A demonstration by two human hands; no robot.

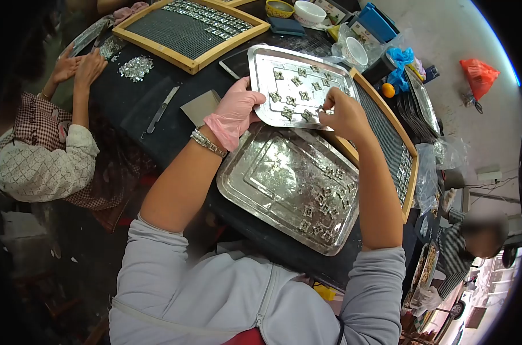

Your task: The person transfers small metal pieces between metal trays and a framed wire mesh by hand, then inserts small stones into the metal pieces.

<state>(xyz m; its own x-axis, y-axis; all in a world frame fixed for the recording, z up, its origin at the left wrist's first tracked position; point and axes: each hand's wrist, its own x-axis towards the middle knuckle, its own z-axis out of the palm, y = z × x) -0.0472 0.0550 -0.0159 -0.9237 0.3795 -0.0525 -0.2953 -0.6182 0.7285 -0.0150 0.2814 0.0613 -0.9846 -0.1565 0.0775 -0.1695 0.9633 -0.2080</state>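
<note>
My left hand (235, 109), in a pink glove, grips the left edge of a shiny metal tray (272, 57) that is raised and tilted. Several small openwork metal pieces (296, 81) lie on it. My bare right hand (344, 112) is over the tray's right part with its fingers pinched together; whatever they hold is hidden or too small to name. Below sits a larger, duller metal tray (255, 178), with more such metal pieces (324, 201) grouped on its right side.
Wood-framed mesh panels (200, 64) (410, 161) lie behind and at right. A knife (162, 109), a grey card (199, 107) and shiny bits (136, 68) are at left. Co-workers' hands (79, 69) are at far left; another person (453, 247) is at right. Bowls (310, 12) stand behind.
</note>
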